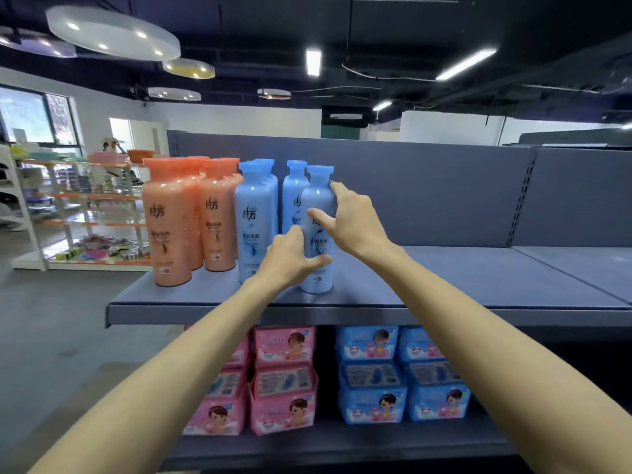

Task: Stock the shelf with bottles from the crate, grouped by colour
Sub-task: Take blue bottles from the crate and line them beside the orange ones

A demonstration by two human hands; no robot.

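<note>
An upright blue bottle [316,230] on the shelf [444,285] is gripped by both outstretched hands. Left hand [290,258] fingers are curled low; right hand [345,217] fingers are clamped higher.

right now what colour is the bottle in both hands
Light blue bottle, matching cap, clearest in the head view.

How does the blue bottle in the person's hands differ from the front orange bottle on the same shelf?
The blue bottle is pale blue; the orange bottle is peach-orange. Both hands, left hand and right hand, grip the blue bottle; nothing touches the orange bottle. Both stand upright on the shelf, same shape.
</note>
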